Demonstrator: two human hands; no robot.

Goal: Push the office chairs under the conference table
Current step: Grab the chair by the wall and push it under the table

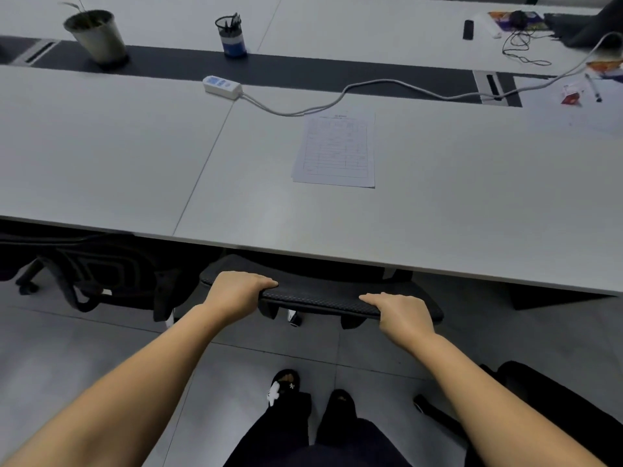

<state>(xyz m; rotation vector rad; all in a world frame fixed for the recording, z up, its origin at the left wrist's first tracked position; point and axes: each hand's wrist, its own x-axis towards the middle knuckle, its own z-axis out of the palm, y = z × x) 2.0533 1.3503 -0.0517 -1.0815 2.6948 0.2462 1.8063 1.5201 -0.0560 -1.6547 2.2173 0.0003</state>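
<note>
A black mesh office chair (317, 296) stands directly in front of me, its seat mostly hidden under the grey conference table (421, 230). Only the top of its backrest shows below the table's near edge. My left hand (237, 291) grips the left end of that backrest top, fingers curled over it. My right hand (403, 315) grips the right end the same way. A second black chair (101, 274) sits to the left, tucked partly under the table. Part of a third black chair (556, 409) shows at the lower right, out on the floor.
On the table lie a printed sheet (337, 150), a white power strip (222, 85) with its cable, a pen holder (232, 35), a potted plant (96, 35) and clutter at the far right. My feet (313, 396) stand on grey floor tiles.
</note>
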